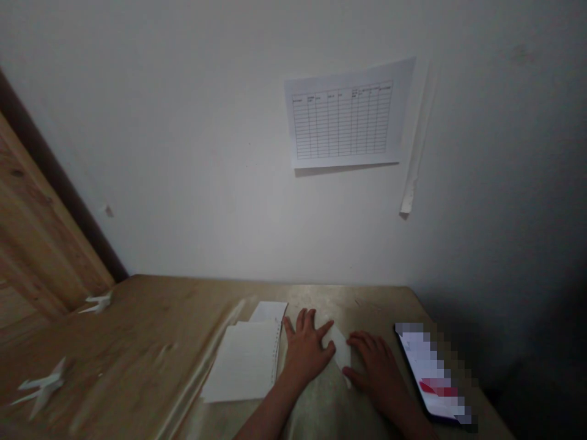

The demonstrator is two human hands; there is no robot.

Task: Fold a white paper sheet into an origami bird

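Observation:
A small white folded piece of paper (340, 349) with a pointed top lies on the cloth-covered table between my two hands. My left hand (306, 347) rests flat with its fingers spread, and its thumb and index fingertip are at the paper's left edge. At the paper's right edge, the fingers of my right hand (373, 363) lie close together and curved, with the thumb lower down; they hold the paper against the table. Part of the paper is hidden by this hand. Left of my left hand is a spiral-punched notepad (245, 360) of lined sheets.
A phone (433, 376) with a lit, blurred-out screen lies at the right. Two white folded paper figures (43, 386) sit on the left of the brown table cover (137, 342). A printed table sheet (343, 119) hangs on the wall behind. Wooden boards (41, 232) stand at the left.

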